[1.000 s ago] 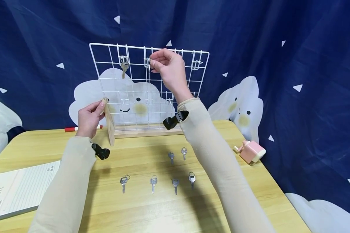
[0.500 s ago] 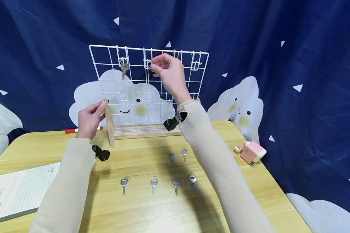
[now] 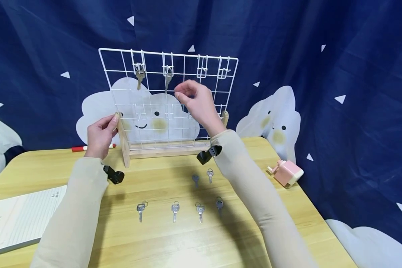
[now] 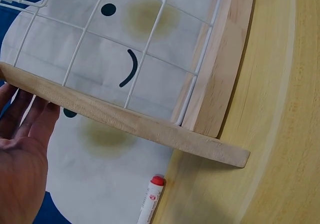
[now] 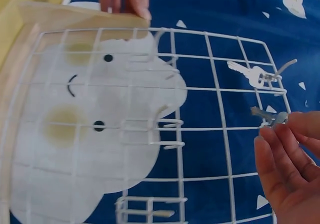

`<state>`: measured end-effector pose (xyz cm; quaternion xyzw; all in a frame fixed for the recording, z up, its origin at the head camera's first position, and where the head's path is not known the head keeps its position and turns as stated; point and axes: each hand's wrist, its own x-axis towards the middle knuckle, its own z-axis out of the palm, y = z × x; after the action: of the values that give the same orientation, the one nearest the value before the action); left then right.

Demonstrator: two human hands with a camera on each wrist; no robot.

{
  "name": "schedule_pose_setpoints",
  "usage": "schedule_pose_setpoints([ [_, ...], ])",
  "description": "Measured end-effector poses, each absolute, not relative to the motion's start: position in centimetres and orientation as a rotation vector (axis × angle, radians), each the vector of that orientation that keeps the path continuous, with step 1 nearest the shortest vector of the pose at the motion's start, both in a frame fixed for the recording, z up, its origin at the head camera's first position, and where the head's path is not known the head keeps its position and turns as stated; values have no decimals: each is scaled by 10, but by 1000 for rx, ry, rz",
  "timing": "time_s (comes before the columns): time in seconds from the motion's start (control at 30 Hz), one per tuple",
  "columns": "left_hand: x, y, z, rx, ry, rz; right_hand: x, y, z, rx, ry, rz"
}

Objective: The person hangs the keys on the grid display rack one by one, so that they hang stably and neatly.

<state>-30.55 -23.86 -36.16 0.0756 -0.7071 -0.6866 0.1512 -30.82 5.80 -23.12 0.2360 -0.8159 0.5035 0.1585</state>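
A person with pale sleeves [image 3: 83, 201] sits or stands at a wood-grain worktop [image 3: 130, 245], facing a white wire rack [image 3: 184, 55] with wooden supports. The left hand [image 3: 101, 136] pinches the top of the rack's left wooden upright [image 3: 123, 145] between thumb and fingers. The right hand [image 3: 197, 100] is raised in front of the grid, its fingers loosely bent, the thumb near the index finger, with nothing between them in the head view. Just to the left of those fingertips and slightly higher, a silver key [image 3: 168, 76] hangs from the rack's top row, second place from the left. Another key [image 3: 140, 77] hangs in the first place, above and to the right of the left hand. Six loose keys [image 3: 175, 208] lie on the worktop below both hands: four in a front row, two nearer the rack. A red-and-white marker [image 3: 77, 149] lies behind the left hand, a notebook [image 3: 23, 216] left of that arm, and a pink crank sharpener [image 3: 288, 173] well to the right.
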Motion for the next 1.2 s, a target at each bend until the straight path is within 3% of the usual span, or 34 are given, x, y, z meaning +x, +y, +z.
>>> schedule_pose_setpoints([
  [0.53, -306, -235, -362, 206, -2059, -1941, -281, 99, -285, 806, -2532, 1469],
  [1.2, -305, -237, -361, 232, -2023, -1981, -280, 123, -370, 897, -2849, 1317],
])
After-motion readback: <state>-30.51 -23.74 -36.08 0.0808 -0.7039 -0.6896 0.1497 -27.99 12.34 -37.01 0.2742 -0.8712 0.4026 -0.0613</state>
